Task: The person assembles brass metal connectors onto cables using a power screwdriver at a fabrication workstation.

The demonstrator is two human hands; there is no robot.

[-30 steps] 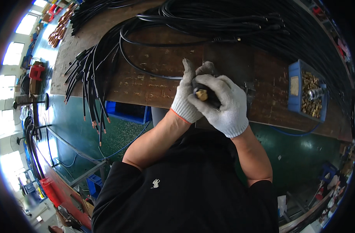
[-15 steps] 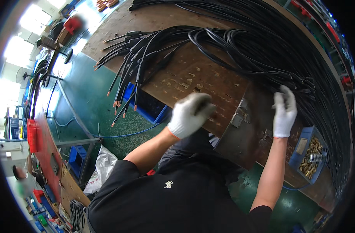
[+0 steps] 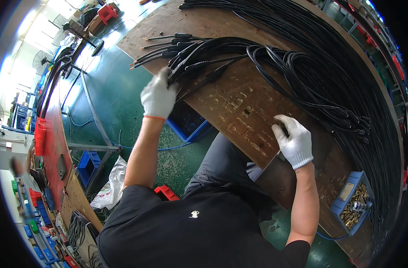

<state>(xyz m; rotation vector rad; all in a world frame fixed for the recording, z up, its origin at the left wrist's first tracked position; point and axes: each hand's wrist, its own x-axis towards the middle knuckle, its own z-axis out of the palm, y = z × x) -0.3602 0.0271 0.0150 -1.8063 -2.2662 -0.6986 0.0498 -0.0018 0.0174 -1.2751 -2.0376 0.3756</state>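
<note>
Both my hands wear white knitted gloves. At the table's left edge, my left hand (image 3: 159,94) is closed round some of the black cables (image 3: 192,52), near their stripped ends. Several bare copper tips stick out beyond the edge; what lies inside my fist is partly hidden. The cables run right into a looped bundle (image 3: 297,67). Over the brown tabletop (image 3: 230,120), my right hand (image 3: 294,142) has its thumb and fingers curved and apart, with nothing seen between them. It is closest to a small metal fixture (image 3: 281,156), which it partly covers.
A blue bin (image 3: 346,196) of small brass-coloured parts stands right of my right forearm. Long black cables (image 3: 369,89) line the table's far and right sides. Below the left edge sits a blue crate (image 3: 188,129). Another person (image 3: 32,174) is at far left.
My left hand has gone from near my body to the cable ends at the left and closed on them. My right hand has come left, away from the cable bundle.
</note>
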